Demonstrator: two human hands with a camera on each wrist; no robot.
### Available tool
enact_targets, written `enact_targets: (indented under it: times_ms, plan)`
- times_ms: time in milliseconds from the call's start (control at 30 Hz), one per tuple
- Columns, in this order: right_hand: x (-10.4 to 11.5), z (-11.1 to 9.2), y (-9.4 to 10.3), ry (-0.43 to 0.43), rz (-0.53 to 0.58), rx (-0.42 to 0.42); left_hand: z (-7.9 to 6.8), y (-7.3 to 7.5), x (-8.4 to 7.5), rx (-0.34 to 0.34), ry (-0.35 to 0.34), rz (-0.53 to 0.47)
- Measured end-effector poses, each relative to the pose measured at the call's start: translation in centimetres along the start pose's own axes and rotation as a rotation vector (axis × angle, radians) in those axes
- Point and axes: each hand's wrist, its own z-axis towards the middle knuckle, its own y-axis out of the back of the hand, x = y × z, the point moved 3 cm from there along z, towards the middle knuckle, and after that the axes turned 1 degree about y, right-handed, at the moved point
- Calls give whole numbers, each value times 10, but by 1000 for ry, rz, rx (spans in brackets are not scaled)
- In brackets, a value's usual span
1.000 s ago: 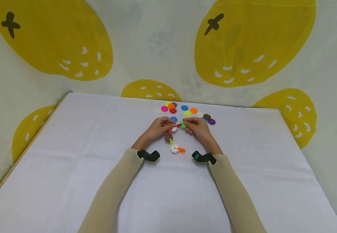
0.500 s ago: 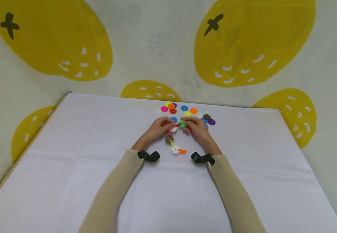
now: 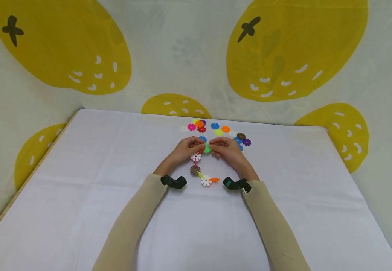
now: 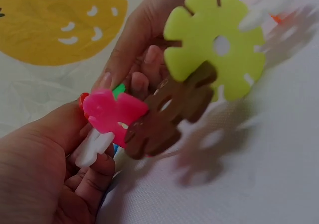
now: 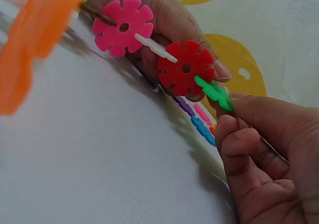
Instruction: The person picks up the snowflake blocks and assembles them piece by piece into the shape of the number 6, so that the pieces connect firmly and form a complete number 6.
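Note:
A chain of slotted plastic flower discs hangs from my hands. My left hand point(image 3: 186, 148) grips it at the red disc point(image 5: 172, 74). My right hand point(image 3: 229, 148) pinches the green disc point(image 5: 215, 93) between thumb and index finger; the green disc's slot meets the red disc's edge. Below, the chain runs through a white disc point(image 5: 155, 48), a pink disc point(image 5: 110, 39), a brown disc point(image 4: 189, 107) and a yellow disc point(image 4: 197, 32). Another white disc point(image 3: 203, 181) and an orange disc point(image 3: 214, 180) form its lower end, close over the table.
Several loose discs lie beyond the hands, among them a blue disc point(image 3: 214, 126), a second orange disc point(image 3: 225, 129) and a purple disc point(image 3: 246, 142). A white cloth point(image 3: 80, 180) covers the table, and a lemon-patterned curtain point(image 3: 182, 71) hangs behind it.
The right hand has shifted slightly left with the green disc, closer to the left hand. The chain's hanging part has swung lower and nearer to me. The loose discs stay put.

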Motion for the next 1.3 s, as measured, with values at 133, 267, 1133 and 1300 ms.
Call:
enact_targets:
  times_ms: [133, 267, 1133, 1300]
  plan:
    - [2, 1, -3, 8, -32, 18, 0, 1, 1, 2, 6, 31]
    - [2, 3, -3, 23, -42, 6, 0, 2, 0, 1, 14, 48]
    - [8, 36, -5, 73, -445, 2, 0, -3, 1, 31, -7, 57]
    - [11, 39, -8, 98, -521, 36, -1, 0, 1, 29, 1, 50]
